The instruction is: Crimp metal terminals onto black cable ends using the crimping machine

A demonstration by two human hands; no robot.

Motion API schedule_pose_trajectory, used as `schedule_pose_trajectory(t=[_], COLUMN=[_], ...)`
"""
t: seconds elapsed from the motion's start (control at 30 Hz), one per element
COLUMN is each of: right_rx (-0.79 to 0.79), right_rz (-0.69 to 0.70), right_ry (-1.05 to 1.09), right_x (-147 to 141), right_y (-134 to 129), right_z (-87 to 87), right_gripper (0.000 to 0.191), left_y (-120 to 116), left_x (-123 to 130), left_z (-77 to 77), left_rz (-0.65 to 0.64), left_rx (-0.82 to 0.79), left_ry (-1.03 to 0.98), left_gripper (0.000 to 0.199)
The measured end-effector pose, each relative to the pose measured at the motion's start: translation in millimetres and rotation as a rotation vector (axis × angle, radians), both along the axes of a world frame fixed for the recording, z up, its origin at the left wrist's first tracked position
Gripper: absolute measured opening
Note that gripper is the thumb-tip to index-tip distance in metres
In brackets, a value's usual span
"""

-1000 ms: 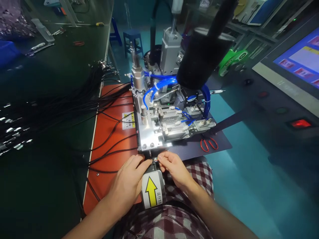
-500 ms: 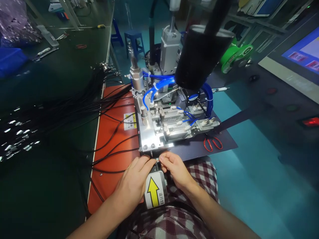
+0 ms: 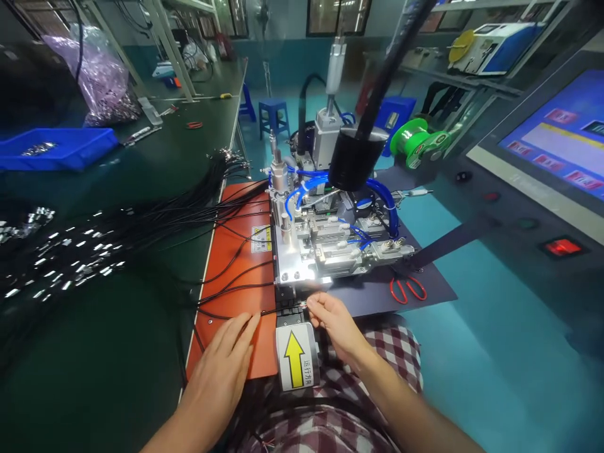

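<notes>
My right hand [image 3: 333, 319] is closed in a pinch at the stripped, shiny end of a black cable [image 3: 270, 311], at the front of a metal bench machine [image 3: 325, 248]. That cable lies across the black track [image 3: 289, 313] above a guard with a yellow arrow [image 3: 294, 358]. My left hand [image 3: 224, 355] rests on the orange plate [image 3: 264, 346] with its fingers stretched out and holding nothing. Its fingertips are close to the cable; whether they touch it I cannot tell. Several other black cables [image 3: 236, 289] run from the machine's left side over the plate.
A large bundle of black cables [image 3: 155, 217] with metal ends lies on the dark green table [image 3: 141, 352]. Red-handled scissors [image 3: 408, 290] lie right of the machine. A blue tray [image 3: 70, 148] stands at the left. A control panel with a screen [image 3: 561, 135] is at the right.
My left hand has drawn back left and down from the cable end, its fingers now spread on the plate. The right hand keeps its pinch. The view has tilted up.
</notes>
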State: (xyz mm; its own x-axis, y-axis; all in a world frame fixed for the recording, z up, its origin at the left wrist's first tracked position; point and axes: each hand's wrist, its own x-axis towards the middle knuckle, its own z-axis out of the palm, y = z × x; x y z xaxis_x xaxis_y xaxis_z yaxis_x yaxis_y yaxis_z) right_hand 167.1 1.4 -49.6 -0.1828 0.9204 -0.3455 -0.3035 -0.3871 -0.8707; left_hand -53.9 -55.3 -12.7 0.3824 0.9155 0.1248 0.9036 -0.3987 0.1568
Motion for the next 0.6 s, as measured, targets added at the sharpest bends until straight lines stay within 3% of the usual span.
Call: schedule_pose_trajectory(t=[0.3, 0.6], right_rx=[0.013, -0.048], right_rz=[-0.053, -0.181], right_ry=[-0.056, -0.105], right_x=[8.4, 36.4], right_y=[-0.5, -15.7], right_z=[-3.5, -8.8], right_gripper=[0.038, 0.036], left_y=[-0.7, 0.0], left_x=[1.5, 0.1], left_z=[-6.9, -0.5], left_rz=[0.066, 0.056], left_rx=[0.037, 0.042], left_ry=[0.123, 0.101], left_gripper=[0.049, 0.048])
